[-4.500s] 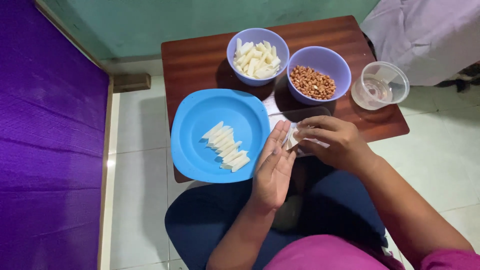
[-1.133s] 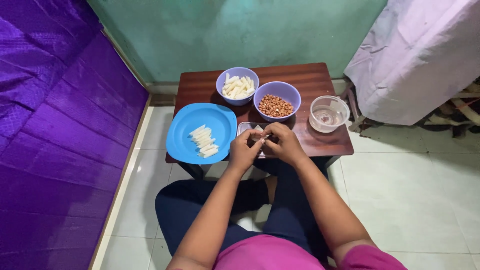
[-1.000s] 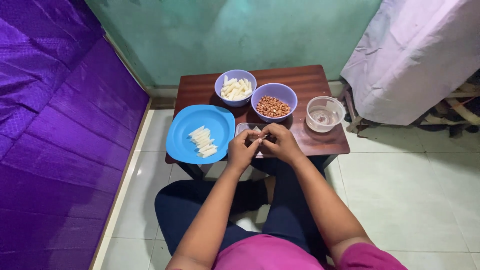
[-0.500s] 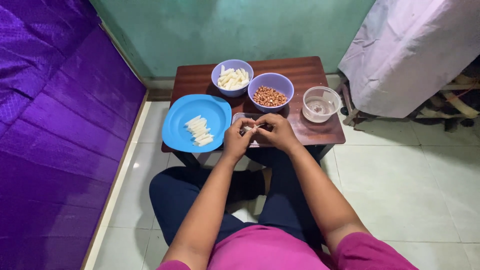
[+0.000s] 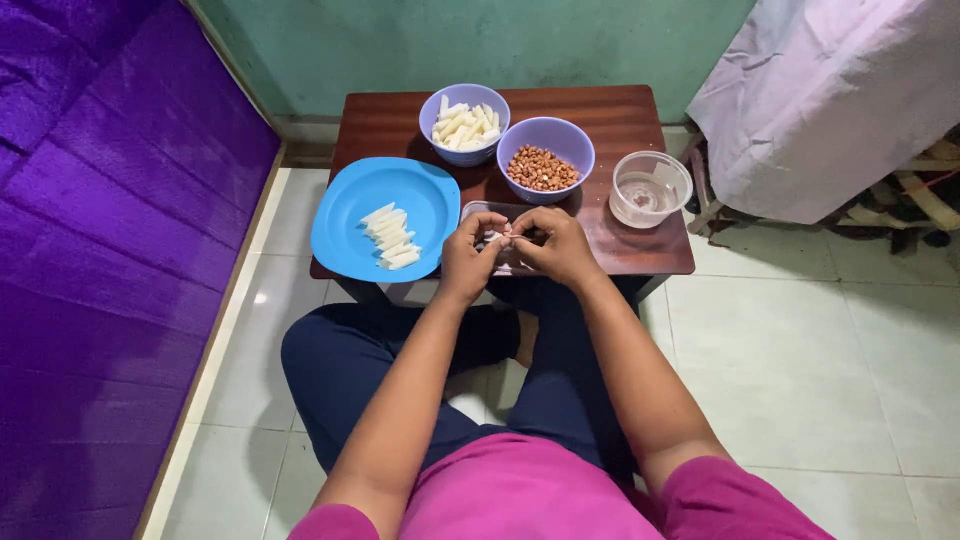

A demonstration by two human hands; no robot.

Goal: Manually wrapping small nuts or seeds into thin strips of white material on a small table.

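My left hand (image 5: 468, 258) and my right hand (image 5: 552, 246) meet over the front edge of a small brown table (image 5: 620, 120). Both pinch a small white piece (image 5: 497, 238) between their fingertips, above a clear flat tray (image 5: 480, 210). A blue plate (image 5: 345, 232) to the left carries a row of white sticks (image 5: 391, 238). Behind the hands stand a purple bowl of white sticks (image 5: 463, 122) and a purple bowl of brown peanuts (image 5: 545, 160).
A clear plastic cup (image 5: 650, 189) stands at the table's right side. A purple mattress (image 5: 100, 220) fills the left, a cloth-covered object (image 5: 840, 100) the right. A green wall lies behind. I sit cross-legged on a pale tiled floor (image 5: 800, 360).
The camera has pulled back since the oldest frame, so more of the room shows. Both hands stay together at the table's front edge, still working the small white piece.
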